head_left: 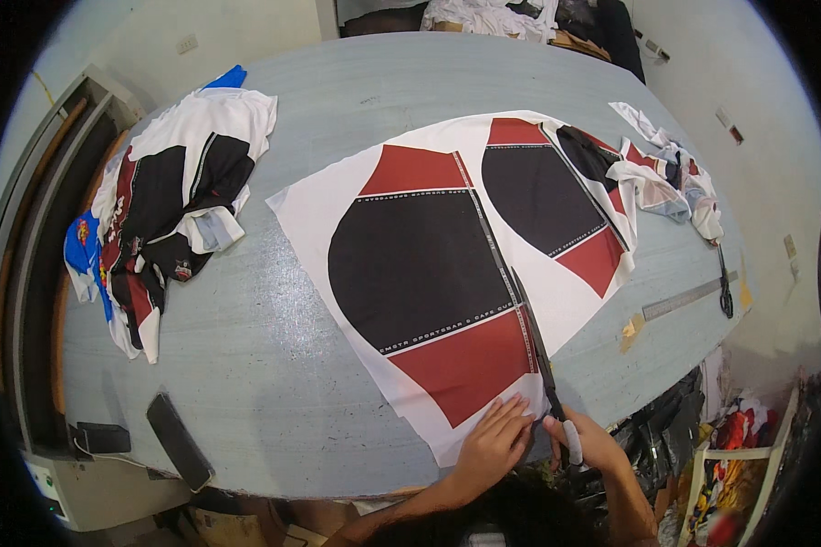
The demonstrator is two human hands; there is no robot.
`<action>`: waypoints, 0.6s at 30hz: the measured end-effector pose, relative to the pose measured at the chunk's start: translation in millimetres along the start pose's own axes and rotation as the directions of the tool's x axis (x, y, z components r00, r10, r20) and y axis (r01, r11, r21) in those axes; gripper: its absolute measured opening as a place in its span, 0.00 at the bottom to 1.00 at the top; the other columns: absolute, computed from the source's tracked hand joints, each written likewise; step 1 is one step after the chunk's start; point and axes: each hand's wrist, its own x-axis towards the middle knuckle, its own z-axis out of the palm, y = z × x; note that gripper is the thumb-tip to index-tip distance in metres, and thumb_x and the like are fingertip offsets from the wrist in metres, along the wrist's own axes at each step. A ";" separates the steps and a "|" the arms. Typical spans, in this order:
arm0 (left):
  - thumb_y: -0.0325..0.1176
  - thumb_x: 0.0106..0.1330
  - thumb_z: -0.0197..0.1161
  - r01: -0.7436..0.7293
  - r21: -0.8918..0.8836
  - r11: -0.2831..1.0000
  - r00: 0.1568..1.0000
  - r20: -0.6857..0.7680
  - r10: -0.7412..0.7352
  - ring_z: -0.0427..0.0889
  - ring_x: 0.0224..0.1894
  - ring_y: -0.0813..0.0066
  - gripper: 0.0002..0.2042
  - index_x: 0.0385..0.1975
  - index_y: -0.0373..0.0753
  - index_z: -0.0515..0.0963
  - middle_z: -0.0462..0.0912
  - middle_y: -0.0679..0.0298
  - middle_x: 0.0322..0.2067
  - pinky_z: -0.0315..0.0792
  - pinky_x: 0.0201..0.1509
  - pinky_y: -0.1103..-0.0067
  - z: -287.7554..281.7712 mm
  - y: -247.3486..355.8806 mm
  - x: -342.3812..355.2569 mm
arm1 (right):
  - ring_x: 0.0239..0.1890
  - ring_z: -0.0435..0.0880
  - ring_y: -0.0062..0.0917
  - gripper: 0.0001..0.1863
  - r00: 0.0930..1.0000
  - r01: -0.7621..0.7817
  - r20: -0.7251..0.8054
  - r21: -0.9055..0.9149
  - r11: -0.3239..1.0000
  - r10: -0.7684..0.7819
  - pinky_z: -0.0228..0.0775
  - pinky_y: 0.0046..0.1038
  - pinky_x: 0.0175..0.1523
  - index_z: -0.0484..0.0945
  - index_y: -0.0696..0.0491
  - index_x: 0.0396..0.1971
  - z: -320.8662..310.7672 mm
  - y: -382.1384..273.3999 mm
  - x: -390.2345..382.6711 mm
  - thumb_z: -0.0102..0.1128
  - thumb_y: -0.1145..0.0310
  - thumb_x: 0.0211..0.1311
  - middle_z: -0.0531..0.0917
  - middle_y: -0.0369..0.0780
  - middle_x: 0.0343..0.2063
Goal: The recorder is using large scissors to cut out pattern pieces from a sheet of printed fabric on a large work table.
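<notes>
A white fabric sheet (308, 214) printed with black and dark red panels lies across the table towards me. My right hand (591, 444) is closed around the handles of long dark fabric scissors (535, 333). Their blades point away from me along the right edge of the nearer printed panel (420, 264); whether they are parted is hard to tell. My left hand (495, 440) lies flat on the sheet's near corner, just left of the scissors, fingers stretched out. Farther right, a second printed panel (543, 196) shows on the same spread of fabric.
A heap of printed fabric pieces (169, 191) lies on the left of the table (246, 401). Fabric scraps (661, 187), a second pair of scissors (725, 287) and a metal ruler (680, 300) lie at the right. Black plastic (661, 438) and a shelf rack (737, 453) stand beyond the near right edge.
</notes>
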 end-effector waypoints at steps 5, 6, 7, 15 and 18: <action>0.23 0.54 0.63 0.003 -0.004 1.000 1.000 0.008 -0.003 0.75 0.55 0.59 0.12 0.39 0.34 0.77 0.78 0.53 0.48 0.66 0.62 0.64 -1.4 1.2 0.5 | 0.15 0.75 0.21 0.27 1.000 0.024 -0.011 0.035 0.999 -0.023 0.66 0.23 0.21 0.69 0.63 0.41 2.0 -1.8 -0.4 0.53 0.49 0.64 0.73 0.37 0.14; 0.23 0.54 0.63 0.003 -0.005 1.000 1.000 0.008 -0.003 0.75 0.55 0.59 0.12 0.39 0.34 0.77 0.78 0.53 0.48 0.66 0.62 0.64 -1.9 1.4 0.8 | 0.15 0.75 0.20 0.27 1.000 0.013 -0.005 0.037 0.999 -0.013 0.66 0.23 0.21 0.69 0.63 0.41 1.2 -0.8 -0.7 0.53 0.49 0.64 0.73 0.37 0.14; 0.24 0.54 0.63 0.001 0.001 1.000 1.000 0.016 -0.001 0.75 0.55 0.59 0.12 0.39 0.34 0.77 0.78 0.53 0.48 0.66 0.62 0.64 -3.0 2.2 1.0 | 0.15 0.75 0.20 0.27 1.000 0.003 0.002 0.040 0.999 -0.003 0.66 0.23 0.21 0.69 0.63 0.42 0.7 -0.2 -0.7 0.53 0.49 0.64 0.72 0.36 0.14; 0.25 0.55 0.63 0.015 0.000 1.000 1.000 0.007 -0.015 0.75 0.55 0.60 0.10 0.37 0.33 0.78 0.78 0.53 0.47 0.66 0.62 0.64 -1.4 1.4 -0.3 | 0.15 0.75 0.21 0.27 0.999 -0.035 -0.014 -0.062 0.997 0.034 0.67 0.24 0.21 0.69 0.63 0.42 0.3 -12.5 -5.3 0.53 0.49 0.63 0.73 0.37 0.14; 0.25 0.55 0.63 0.008 0.012 1.000 1.000 0.010 -0.008 0.75 0.54 0.60 0.10 0.37 0.33 0.78 0.78 0.53 0.47 0.66 0.61 0.64 -1.9 1.6 -0.2 | 0.15 0.76 0.21 0.27 0.999 -0.045 -0.011 -0.085 0.995 0.045 0.67 0.24 0.21 0.69 0.63 0.41 -1.2 -14.2 -4.4 0.53 0.49 0.63 0.73 0.37 0.14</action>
